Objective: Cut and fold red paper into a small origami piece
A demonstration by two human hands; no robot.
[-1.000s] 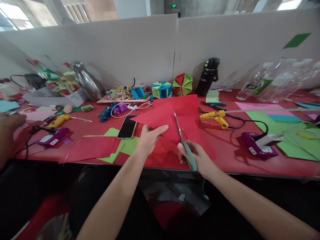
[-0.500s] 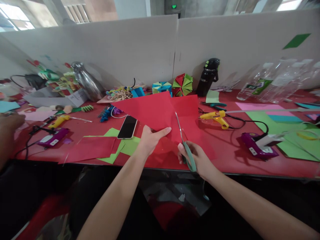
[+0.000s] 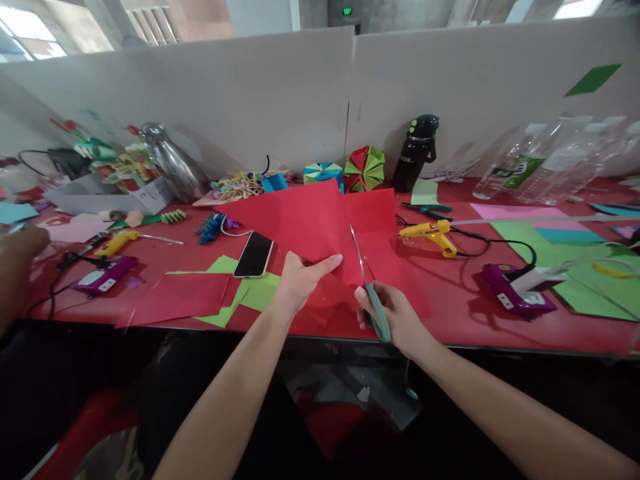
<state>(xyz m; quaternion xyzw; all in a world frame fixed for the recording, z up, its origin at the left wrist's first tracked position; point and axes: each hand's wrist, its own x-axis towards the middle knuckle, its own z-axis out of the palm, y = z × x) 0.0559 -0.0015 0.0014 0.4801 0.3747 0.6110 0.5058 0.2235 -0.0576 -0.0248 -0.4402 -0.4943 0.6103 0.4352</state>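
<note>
A pale partition (image 3: 225,100) stands behind the red worktop (image 3: 463,320). The red paper (image 3: 305,217) is located at the centre of the worktop, with one pointed corner directed left. The fingers of the left hand (image 3: 300,280) are closed on its near edge, thumb on top. The fingers of the right hand (image 3: 395,313) are closed around the green handles of the scissors (image 3: 377,310). The blades point away from the person, over the red sheet area; their opening cannot be determined. A phone (image 3: 254,255) lies left of the left hand. A yellow glue gun (image 3: 429,233) lies right of the paper. A black bottle (image 3: 417,150) stands near the partition.
</note>
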